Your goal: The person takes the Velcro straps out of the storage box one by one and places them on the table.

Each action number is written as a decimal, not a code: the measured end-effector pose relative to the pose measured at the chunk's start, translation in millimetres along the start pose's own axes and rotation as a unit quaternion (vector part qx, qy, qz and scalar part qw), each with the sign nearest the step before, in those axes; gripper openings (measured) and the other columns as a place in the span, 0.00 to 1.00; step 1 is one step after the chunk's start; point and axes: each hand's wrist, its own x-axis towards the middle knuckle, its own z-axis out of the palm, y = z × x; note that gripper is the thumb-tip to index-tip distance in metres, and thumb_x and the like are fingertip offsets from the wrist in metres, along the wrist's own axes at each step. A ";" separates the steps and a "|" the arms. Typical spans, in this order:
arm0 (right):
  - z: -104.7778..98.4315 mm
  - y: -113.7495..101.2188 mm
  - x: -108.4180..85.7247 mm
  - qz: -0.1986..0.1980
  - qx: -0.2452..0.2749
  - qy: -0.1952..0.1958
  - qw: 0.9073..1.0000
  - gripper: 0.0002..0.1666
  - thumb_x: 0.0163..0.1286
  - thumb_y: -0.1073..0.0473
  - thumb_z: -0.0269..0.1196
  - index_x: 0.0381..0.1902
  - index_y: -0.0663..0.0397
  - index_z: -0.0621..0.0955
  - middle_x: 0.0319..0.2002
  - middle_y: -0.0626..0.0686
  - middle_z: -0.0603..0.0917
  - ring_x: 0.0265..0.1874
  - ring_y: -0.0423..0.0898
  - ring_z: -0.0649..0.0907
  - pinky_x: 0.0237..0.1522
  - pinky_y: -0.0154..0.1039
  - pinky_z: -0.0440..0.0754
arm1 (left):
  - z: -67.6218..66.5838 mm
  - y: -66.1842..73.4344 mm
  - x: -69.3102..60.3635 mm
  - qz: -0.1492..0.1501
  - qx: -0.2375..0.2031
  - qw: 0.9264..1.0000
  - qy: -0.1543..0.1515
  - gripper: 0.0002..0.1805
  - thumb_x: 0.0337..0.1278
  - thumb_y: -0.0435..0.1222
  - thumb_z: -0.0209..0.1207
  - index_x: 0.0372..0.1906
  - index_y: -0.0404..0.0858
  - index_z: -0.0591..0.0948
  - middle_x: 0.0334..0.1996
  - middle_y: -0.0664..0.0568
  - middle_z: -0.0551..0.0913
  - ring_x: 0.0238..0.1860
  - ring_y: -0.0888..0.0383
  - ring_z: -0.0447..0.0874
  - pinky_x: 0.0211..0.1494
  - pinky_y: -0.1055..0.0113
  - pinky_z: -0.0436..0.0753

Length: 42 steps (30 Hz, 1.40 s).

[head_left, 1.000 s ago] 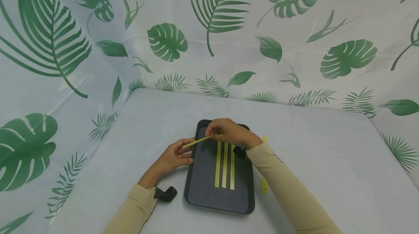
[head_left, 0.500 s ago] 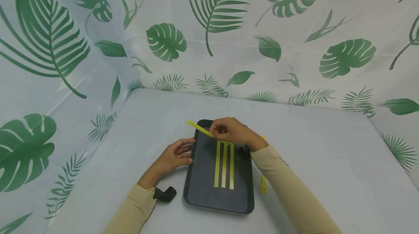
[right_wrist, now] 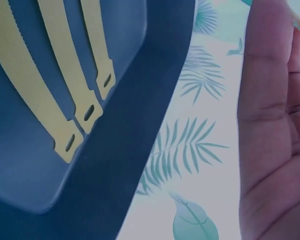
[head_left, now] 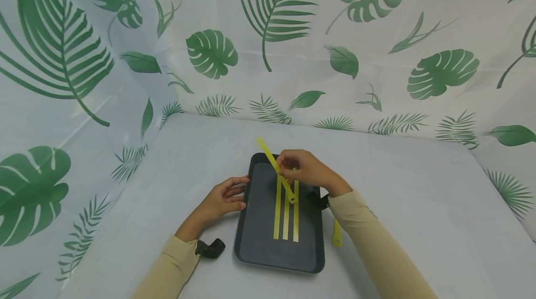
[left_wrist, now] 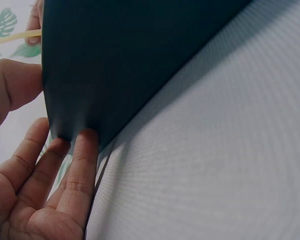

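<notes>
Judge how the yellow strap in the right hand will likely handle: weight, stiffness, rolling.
The yellow strap is probably light, being thin and narrow. It seems semi-stiff, since both ends project nearly straight beyond the right hand. It likely won't roll, given its flat shape.

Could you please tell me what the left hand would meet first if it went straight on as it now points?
The left hand would likely meet the side of the tray first; its fingers appear to touch it, though exact contact is hard to judge.

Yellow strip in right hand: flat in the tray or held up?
Held up: right hand pinches the strip; in the head view, one end shows past the tray.
</notes>
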 end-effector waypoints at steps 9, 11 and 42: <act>-6.0 4.3 -13.9 0.007 0.064 0.024 0.998 0.10 0.78 0.73 0.61 0.54 0.72 0.78 0.40 0.56 0.82 0.34 0.54 0.85 0.38 0.55 0.92 | 0.4 -0.4 0.0 -0.006 -0.002 1.000 -0.002 0.36 0.66 0.20 0.65 0.75 0.17 0.65 0.82 0.24 0.57 0.76 0.23 0.65 0.65 0.66 0.85; -7.0 4.9 -16.7 0.015 0.075 0.030 0.997 0.11 0.79 0.73 0.61 0.55 0.71 0.77 0.41 0.56 0.82 0.35 0.51 0.86 0.39 0.55 0.93 | 0.1 -0.3 -0.1 -0.005 -0.001 1.000 -0.001 0.36 0.66 0.20 0.65 0.75 0.17 0.65 0.82 0.24 0.57 0.76 0.23 0.65 0.66 0.66 0.85; -13.2 23.0 -67.9 0.087 0.147 0.115 0.979 0.23 0.83 0.68 0.59 0.68 0.76 0.67 0.38 0.55 0.82 0.36 0.46 0.85 0.41 0.43 0.93 | -0.3 0.2 -2.0 0.002 0.006 1.000 -0.004 0.37 0.66 0.23 0.68 0.76 0.18 0.65 0.81 0.24 0.58 0.76 0.23 0.65 0.69 0.67 0.82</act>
